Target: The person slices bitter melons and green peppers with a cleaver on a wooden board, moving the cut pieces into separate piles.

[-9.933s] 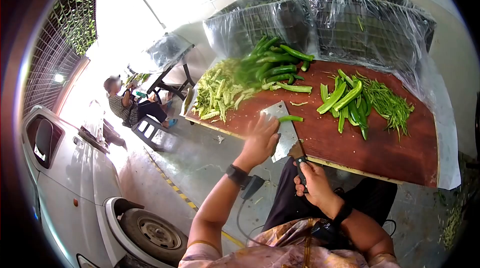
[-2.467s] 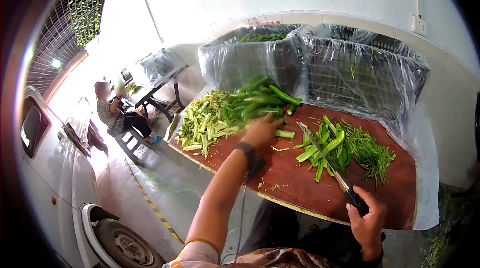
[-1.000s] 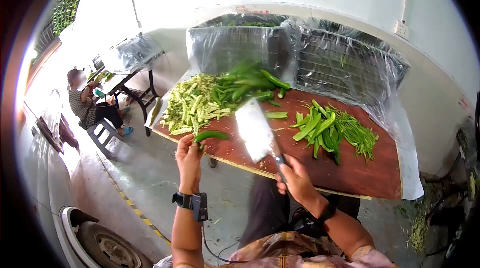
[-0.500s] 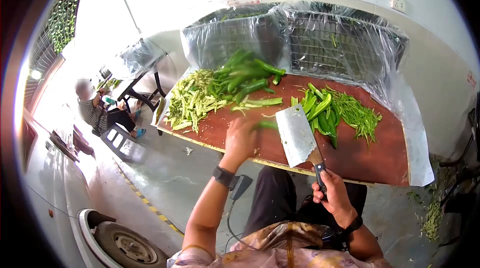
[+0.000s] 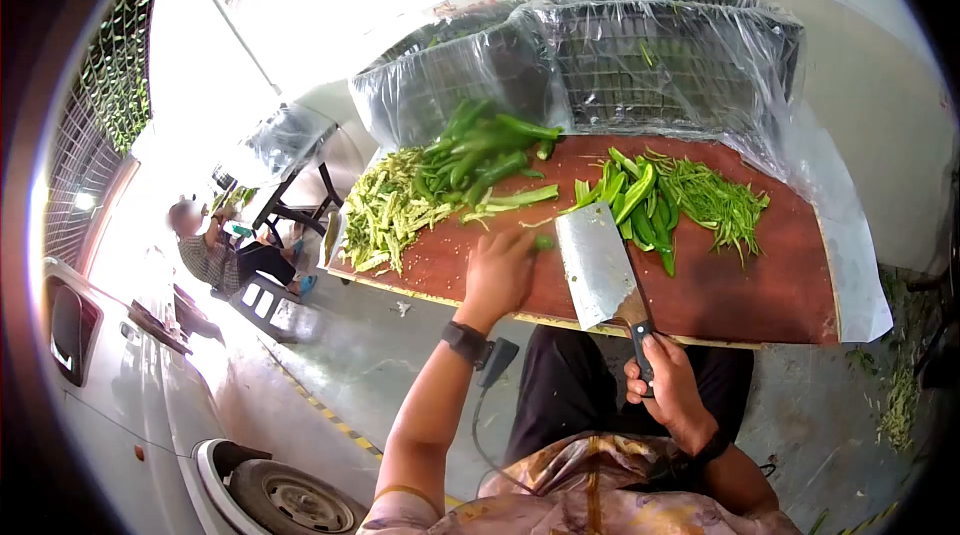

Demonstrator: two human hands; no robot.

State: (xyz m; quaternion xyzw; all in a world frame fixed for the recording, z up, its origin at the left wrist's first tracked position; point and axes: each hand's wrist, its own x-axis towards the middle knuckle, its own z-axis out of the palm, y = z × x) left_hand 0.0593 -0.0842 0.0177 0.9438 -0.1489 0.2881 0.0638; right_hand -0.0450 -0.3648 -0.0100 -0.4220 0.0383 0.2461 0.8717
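Observation:
My right hand (image 5: pixel 664 375) is wrapped round the handle of a cleaver (image 5: pixel 598 265), whose broad blade lies over the red board (image 5: pixel 740 295). My left hand (image 5: pixel 499 273) rests on the board left of the blade, fingers bent over a green pepper (image 5: pixel 543 242) that shows only at its end. Behind the blade lie halved peppers (image 5: pixel 640 200), with thin green shreds (image 5: pixel 715 197) to their right. Whole green peppers (image 5: pixel 485 150) are heaped at the back left, beside a pile of pale cut cores (image 5: pixel 385 215).
Plastic-covered crates (image 5: pixel 650 65) stand behind the board. At the far left a seated person (image 5: pixel 215 250) is by another table (image 5: pixel 285 150). A white vehicle (image 5: pixel 130 405) stands at the lower left. Green scraps (image 5: pixel 900 405) lie on the floor at the right.
The view has shifted slightly. My left hand's fingers have come lower over the pepper beside the blade, and less of the pepper shows. My right hand still holds the cleaver.

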